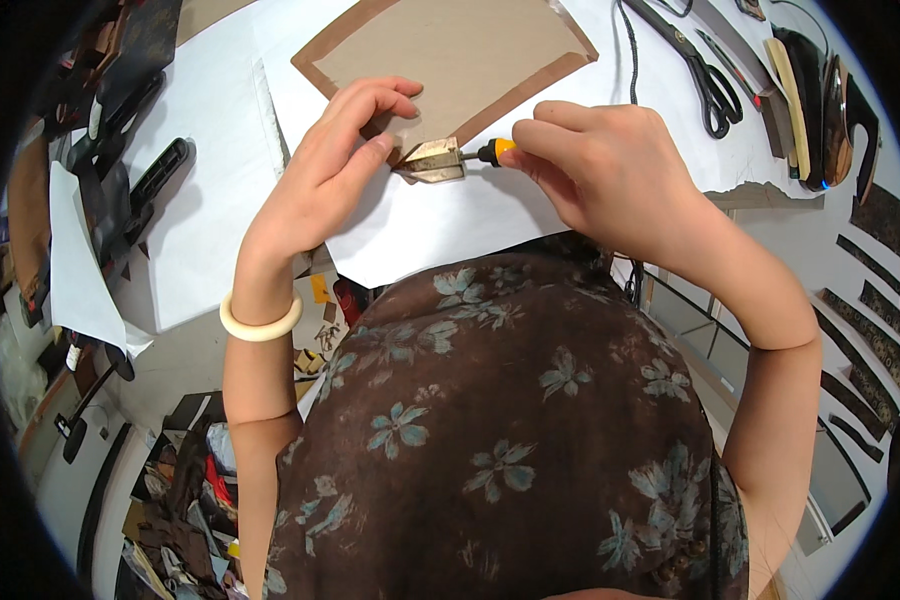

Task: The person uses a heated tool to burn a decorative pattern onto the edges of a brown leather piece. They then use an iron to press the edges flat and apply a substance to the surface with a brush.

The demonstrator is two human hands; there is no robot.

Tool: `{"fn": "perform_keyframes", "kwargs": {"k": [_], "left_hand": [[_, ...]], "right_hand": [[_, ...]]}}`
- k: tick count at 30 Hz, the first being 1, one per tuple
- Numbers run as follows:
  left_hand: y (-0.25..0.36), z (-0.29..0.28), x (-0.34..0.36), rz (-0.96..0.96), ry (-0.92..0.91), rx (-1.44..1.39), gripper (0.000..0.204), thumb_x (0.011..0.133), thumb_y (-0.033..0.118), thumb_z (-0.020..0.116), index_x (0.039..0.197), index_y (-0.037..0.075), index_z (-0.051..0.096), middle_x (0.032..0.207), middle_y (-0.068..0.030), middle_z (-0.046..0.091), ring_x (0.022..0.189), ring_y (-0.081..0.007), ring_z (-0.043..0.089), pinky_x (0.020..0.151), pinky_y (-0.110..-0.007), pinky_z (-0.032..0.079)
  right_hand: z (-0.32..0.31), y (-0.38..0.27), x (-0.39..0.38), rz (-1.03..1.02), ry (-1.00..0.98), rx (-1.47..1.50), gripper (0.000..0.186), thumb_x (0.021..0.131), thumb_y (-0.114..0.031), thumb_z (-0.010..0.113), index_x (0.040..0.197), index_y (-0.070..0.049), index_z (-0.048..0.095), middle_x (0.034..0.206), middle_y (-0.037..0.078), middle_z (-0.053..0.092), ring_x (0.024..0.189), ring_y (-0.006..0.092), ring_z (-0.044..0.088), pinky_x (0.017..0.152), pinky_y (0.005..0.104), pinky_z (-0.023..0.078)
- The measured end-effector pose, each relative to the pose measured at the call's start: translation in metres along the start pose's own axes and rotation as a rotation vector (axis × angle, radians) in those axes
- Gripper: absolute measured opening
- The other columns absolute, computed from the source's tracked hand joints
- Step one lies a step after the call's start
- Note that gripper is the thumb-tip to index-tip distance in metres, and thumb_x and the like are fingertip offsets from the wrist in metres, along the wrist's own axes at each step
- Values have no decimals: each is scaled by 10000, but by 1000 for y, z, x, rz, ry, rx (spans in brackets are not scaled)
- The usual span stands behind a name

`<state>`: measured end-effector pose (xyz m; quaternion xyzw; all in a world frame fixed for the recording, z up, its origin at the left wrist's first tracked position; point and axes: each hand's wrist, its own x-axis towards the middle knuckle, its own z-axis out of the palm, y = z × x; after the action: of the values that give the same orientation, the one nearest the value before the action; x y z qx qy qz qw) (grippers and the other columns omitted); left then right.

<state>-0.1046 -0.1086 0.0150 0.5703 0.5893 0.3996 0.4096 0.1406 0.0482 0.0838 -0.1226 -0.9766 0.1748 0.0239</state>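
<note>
My right hand (595, 170) is closed around the yellow-and-black handle (497, 153) of a tool whose thin shaft joins a shiny, folded metal head (435, 160). That head lies at the lower edge of a beige panel (430, 65) with brown borders, on white paper (390, 240). My left hand (335, 165) rests over the panel's lower left part, fingers bent and apart, thumb tip beside the metal head; what is under the thumb is partly hidden. A cream bangle sits on my left wrist.
Black scissors (715, 95), a cord, a cream bar (790, 110) and other long tools lie at the upper right. Dark tools (155, 185) and folded paper (85, 260) line the left. A bin of scraps (190, 510) stands below left; dark strips (860, 360) lie at right.
</note>
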Motion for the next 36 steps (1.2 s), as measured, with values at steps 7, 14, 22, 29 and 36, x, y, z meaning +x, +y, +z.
{"fn": "perform_keyframes", "kwargs": {"k": [7,14,22,29,36], "left_hand": [[-9,-6,-8,80,205,-100,320,1111,161,545,1377,-3,614,1594,-180,543,1459,-291,533,1211,-391,411],[-10,7,-13,26,294,87,276,1114,99,517,1331,-21,638,1515,-197,632,1465,-339,559,1199,-434,444],[-13,8,-10,29,341,151,237,1105,46,503,1253,-38,667,1437,-199,698,1456,-363,580,1213,-441,440],[-6,13,-9,-21,359,167,216,1095,35,516,1230,-28,673,1440,-192,698,1446,-358,590,1243,-451,414],[-3,16,-6,0,374,272,194,1065,-8,536,1205,-31,669,1428,-196,700,1434,-372,596,1258,-495,408]], "right_hand": [[-7,16,2,94,84,149,159,1010,-215,716,1105,-94,676,845,114,697,724,352,701,628,440,547],[4,-7,-22,-5,56,184,150,920,-3,764,1043,-65,705,868,76,700,713,300,716,573,374,541],[6,-15,-20,-15,-1,30,169,897,-8,748,999,-97,647,814,60,599,626,288,640,517,407,481],[-2,8,-15,36,17,-13,231,899,-83,707,1118,-137,658,857,78,642,678,313,692,585,429,553],[-3,5,-31,81,30,23,166,921,-16,732,1048,-106,674,830,71,627,621,308,651,541,407,511]]}}
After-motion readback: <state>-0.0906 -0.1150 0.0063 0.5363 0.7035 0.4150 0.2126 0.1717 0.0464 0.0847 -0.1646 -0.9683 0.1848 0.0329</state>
